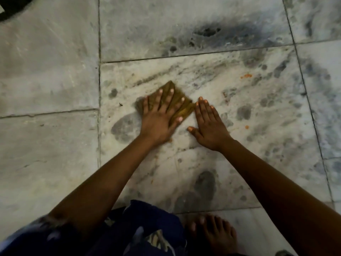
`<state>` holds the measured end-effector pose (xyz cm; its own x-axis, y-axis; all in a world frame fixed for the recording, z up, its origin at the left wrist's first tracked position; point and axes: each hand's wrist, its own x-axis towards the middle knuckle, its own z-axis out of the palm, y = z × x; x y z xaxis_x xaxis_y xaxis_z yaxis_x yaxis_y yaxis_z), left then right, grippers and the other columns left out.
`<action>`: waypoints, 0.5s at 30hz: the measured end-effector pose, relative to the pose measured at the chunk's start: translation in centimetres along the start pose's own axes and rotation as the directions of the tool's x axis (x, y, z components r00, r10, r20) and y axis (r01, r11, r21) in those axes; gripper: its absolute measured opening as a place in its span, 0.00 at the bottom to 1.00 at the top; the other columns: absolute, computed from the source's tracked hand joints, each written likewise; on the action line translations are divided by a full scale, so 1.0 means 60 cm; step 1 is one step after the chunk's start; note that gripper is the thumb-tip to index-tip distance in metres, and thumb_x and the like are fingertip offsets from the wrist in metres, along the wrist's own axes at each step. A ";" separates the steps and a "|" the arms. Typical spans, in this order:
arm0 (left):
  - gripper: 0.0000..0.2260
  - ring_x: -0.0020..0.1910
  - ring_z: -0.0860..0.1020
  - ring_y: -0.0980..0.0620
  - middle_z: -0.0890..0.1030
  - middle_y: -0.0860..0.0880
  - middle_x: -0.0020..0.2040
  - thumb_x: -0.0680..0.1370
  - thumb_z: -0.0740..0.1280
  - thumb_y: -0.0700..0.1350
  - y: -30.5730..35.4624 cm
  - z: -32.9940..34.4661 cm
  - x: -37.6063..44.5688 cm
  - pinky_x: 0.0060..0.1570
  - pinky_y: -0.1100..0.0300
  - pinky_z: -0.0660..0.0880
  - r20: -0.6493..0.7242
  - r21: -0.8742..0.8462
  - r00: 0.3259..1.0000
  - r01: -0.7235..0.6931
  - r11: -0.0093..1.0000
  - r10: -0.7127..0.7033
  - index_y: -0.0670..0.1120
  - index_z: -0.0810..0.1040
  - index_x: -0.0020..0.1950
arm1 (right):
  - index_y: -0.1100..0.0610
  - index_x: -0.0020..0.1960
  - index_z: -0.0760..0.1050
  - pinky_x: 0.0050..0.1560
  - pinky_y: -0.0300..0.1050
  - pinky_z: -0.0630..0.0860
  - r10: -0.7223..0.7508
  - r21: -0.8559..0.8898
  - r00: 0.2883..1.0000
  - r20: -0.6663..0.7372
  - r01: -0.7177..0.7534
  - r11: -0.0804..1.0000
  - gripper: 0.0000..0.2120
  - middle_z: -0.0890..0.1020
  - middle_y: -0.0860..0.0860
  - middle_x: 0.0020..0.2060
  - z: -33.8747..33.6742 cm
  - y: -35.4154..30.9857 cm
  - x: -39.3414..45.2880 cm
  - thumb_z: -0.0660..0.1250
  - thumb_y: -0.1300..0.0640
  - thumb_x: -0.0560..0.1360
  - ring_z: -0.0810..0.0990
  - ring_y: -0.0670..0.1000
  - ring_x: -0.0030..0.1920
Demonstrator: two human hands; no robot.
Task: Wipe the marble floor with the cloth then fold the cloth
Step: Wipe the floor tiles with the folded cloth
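Left hand (pixel 158 117) is flat, fingers spread, palm down on the cloth (pixel 181 106), pressing it to the marble floor (pixel 55 71); nothing is pinched or gripped, just an open palm on top. The cloth is a small olive-brown piece, bunched into a rough square, sitting near the middle of the central slab; most of it is under the left hand, with its far corner and right edge showing. Right hand (pixel 208 126) is also open and flat, fingers together, resting on bare floor just beside the cloth's right edge; can't tell if the fingertips touch the cloth. Floor is grey-white veined marble with dark grout lines, dark blotches, a heavy black smudge (pixel 212 32) on the far slab, and small orange specks (pixel 246 76) right of the hands. A bare foot (pixel 214 235) and dark blue patterned fabric (pixel 138 228) sit at the bottom edge.
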<state>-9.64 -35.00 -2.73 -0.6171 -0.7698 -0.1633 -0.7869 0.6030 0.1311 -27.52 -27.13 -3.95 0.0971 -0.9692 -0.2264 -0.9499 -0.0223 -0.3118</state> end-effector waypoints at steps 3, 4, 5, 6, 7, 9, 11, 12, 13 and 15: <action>0.25 0.76 0.51 0.44 0.53 0.50 0.77 0.77 0.46 0.62 -0.041 0.010 -0.079 0.69 0.39 0.42 -0.008 -0.037 0.999 0.037 0.999 -0.038 0.60 0.51 0.74 | 0.66 0.75 0.49 0.73 0.49 0.40 -0.016 0.011 1.000 0.000 0.016 1.000 0.45 0.50 0.63 0.75 0.001 0.002 0.000 0.30 0.32 0.73 0.47 0.59 0.75; 0.25 0.76 0.50 0.44 0.52 0.51 0.77 0.77 0.45 0.63 -0.061 0.004 -0.079 0.69 0.40 0.41 -0.005 -0.036 0.996 0.086 0.996 -0.086 0.60 0.50 0.74 | 0.66 0.75 0.48 0.73 0.48 0.40 -0.017 0.010 1.000 -0.009 0.017 1.000 0.45 0.50 0.64 0.75 0.001 0.002 0.002 0.30 0.32 0.73 0.47 0.60 0.75; 0.26 0.76 0.48 0.44 0.51 0.50 0.77 0.77 0.45 0.63 -0.077 -0.001 -0.067 0.69 0.40 0.40 0.002 -0.037 0.990 0.139 0.990 -0.139 0.60 0.49 0.74 | 0.66 0.75 0.48 0.72 0.48 0.39 -0.018 0.013 1.000 -0.014 0.018 1.000 0.45 0.50 0.64 0.75 0.003 0.003 0.001 0.30 0.32 0.73 0.47 0.60 0.75; 0.26 0.76 0.46 0.45 0.49 0.50 0.78 0.77 0.45 0.63 -0.087 -0.009 -0.043 0.69 0.40 0.38 0.008 -0.043 0.982 0.191 0.981 -0.191 0.60 0.48 0.75 | 0.66 0.75 0.48 0.72 0.47 0.39 -0.020 0.014 1.000 -0.010 0.020 1.000 0.46 0.50 0.64 0.75 0.003 0.003 0.001 0.30 0.32 0.73 0.47 0.60 0.75; 0.26 0.76 0.44 0.45 0.46 0.50 0.78 0.78 0.46 0.63 -0.092 -0.017 -0.014 0.69 0.40 0.37 0.017 -0.060 0.971 0.240 0.969 -0.239 0.60 0.47 0.75 | 0.66 0.75 0.47 0.72 0.48 0.39 -0.018 0.012 1.000 -0.003 0.018 1.000 0.46 0.49 0.63 0.75 0.004 0.003 0.000 0.29 0.32 0.72 0.46 0.60 0.76; 0.25 0.76 0.40 0.45 0.43 0.50 0.78 0.80 0.49 0.60 -0.081 -0.027 0.043 0.69 0.39 0.36 0.034 -0.090 0.953 0.304 0.948 -0.302 0.60 0.47 0.75 | 0.66 0.75 0.46 0.72 0.48 0.39 -0.014 -0.003 1.000 -0.001 0.014 1.000 0.48 0.48 0.63 0.75 0.003 0.004 0.001 0.28 0.30 0.70 0.46 0.60 0.76; 0.24 0.76 0.39 0.44 0.43 0.50 0.78 0.81 0.50 0.59 -0.053 -0.025 0.064 0.69 0.39 0.36 0.053 -0.080 0.958 0.286 0.955 -0.282 0.60 0.47 0.76 | 0.65 0.75 0.45 0.72 0.48 0.38 -0.006 -0.022 1.000 0.003 0.006 1.000 0.49 0.47 0.62 0.75 -0.002 0.000 0.001 0.30 0.29 0.69 0.45 0.59 0.76; 0.24 0.76 0.40 0.44 0.43 0.50 0.78 0.81 0.49 0.59 -0.034 -0.020 0.059 0.69 0.39 0.36 0.054 -0.065 0.970 0.240 0.969 -0.236 0.60 0.46 0.76 | 0.65 0.75 0.44 0.72 0.47 0.38 0.003 -0.034 1.000 0.007 -0.002 0.999 0.48 0.46 0.62 0.75 -0.006 -0.001 0.000 0.32 0.30 0.69 0.44 0.59 0.76; 0.24 0.76 0.40 0.44 0.43 0.50 0.78 0.80 0.47 0.60 -0.017 -0.011 0.043 0.69 0.39 0.36 0.050 -0.045 0.983 0.181 0.982 -0.179 0.60 0.46 0.76 | 0.64 0.75 0.44 0.72 0.47 0.37 0.006 -0.046 1.000 0.014 -0.005 0.999 0.46 0.45 0.61 0.75 -0.008 0.000 -0.001 0.33 0.32 0.69 0.44 0.58 0.76; 0.25 0.76 0.42 0.44 0.45 0.50 0.78 0.78 0.44 0.62 0.002 0.001 -0.011 0.69 0.41 0.36 0.051 -0.010 0.997 0.052 0.999 -0.052 0.60 0.46 0.75 | 0.63 0.76 0.43 0.71 0.45 0.35 0.005 -0.061 1.000 0.011 -0.004 0.998 0.44 0.45 0.60 0.76 -0.011 0.003 -0.010 0.33 0.35 0.69 0.44 0.57 0.76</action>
<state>-9.34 -34.42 -2.70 -0.5749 -0.7883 -0.2192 -0.8180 0.5599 0.1319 -27.92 -26.73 -3.24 0.0958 -0.9666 -0.2379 -0.9666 -0.0333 -0.2540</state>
